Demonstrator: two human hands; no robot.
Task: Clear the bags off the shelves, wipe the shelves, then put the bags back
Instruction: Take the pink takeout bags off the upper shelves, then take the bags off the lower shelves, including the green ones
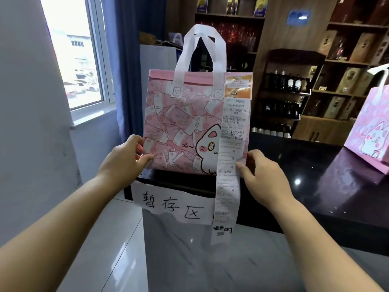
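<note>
Counter (294, 165) corner, left hand (124, 159), right hand (263, 178) pinch bag (179, 123)

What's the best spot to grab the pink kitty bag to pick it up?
I'd say by the white handles, coming from above. They stand up as open loops over the bag, easy to hook, and clear of the long receipt hanging down its front.

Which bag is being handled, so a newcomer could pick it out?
On the dark glossy counter, at its left end above the torn white paper sign, is a pink cat-print tote bag with white handles, held between the left hand and right hand. Only it carries a long white receipt; the second pink bag shows none.
</note>
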